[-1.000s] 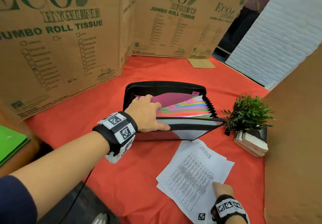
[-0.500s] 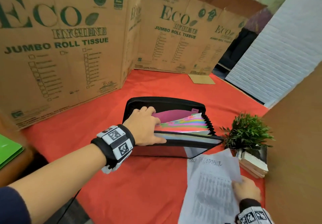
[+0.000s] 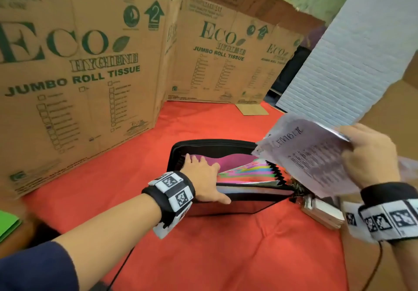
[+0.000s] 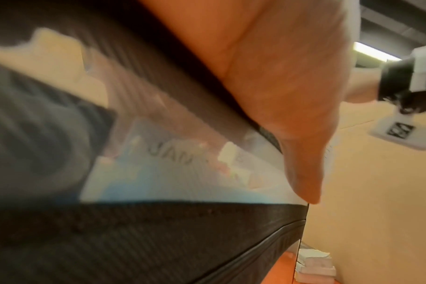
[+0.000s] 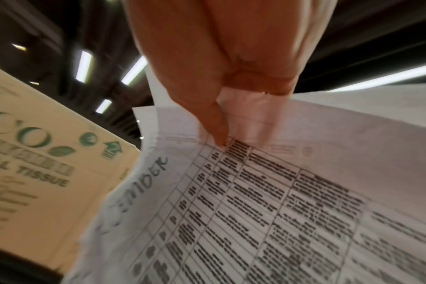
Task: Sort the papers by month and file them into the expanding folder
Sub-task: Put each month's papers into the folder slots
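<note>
Holding the papers up in my right hand, I have them lifted off the red tablecloth, above and just to the right of the expanding folder. My thumb and fingers pinch the sheets along one edge; the right wrist view shows my thumb pressed on the printed table, with handwriting ending in "MBER" near the top edge, the first letters too blurred to read. The sheets curve and tilt toward the folder's open mouth.

My left hand rests on the folder's left end, fingers straight and reaching into the back pocket against a magenta divider, thumb lying along the near front flap. The folder lies open on the cloth, its coloured dividers fanned out. In the left wrist view a sheet marked "JAN" shows through the clear front pocket.

A small stack of cards sits at the folder's right corner, under the papers. Cardboard boxes stand behind.
</note>
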`<state>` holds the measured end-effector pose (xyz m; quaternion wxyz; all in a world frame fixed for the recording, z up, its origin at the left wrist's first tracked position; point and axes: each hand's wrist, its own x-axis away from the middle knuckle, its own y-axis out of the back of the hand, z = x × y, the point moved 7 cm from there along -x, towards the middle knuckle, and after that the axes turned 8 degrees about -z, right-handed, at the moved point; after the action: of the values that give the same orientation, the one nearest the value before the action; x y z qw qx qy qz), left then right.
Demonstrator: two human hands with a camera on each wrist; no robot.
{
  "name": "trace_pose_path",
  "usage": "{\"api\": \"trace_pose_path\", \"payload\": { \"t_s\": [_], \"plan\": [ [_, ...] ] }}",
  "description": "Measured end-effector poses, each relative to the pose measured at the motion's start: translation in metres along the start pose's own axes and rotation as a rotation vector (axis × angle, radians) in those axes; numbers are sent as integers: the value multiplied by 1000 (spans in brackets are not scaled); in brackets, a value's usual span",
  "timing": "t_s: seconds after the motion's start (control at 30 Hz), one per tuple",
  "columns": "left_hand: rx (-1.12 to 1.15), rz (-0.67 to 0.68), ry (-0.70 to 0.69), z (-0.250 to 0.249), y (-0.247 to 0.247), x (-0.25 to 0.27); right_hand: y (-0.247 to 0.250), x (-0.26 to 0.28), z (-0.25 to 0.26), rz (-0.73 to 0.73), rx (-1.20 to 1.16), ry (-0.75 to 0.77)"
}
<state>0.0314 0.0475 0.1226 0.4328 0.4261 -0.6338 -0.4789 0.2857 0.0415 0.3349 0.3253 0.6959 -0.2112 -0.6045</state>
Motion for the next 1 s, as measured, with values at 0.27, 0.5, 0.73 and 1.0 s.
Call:
{"api": "trace_pose_path", "payload": {
  "t_s": [0.27, 0.5, 0.73, 1.0],
  "plan": [
    [35, 40, 56, 1, 0, 0, -36, -49, 113, 25, 238, 437],
    [43, -5, 29, 2, -2, 1, -70, -45, 182, 195, 306, 632],
    [56, -133, -18, 1, 4, 2, -75, -61, 186, 208, 320, 587],
    [-29, -281, -53, 3, 20, 0, -78, -54, 181, 324, 328, 607]
  ]
}}
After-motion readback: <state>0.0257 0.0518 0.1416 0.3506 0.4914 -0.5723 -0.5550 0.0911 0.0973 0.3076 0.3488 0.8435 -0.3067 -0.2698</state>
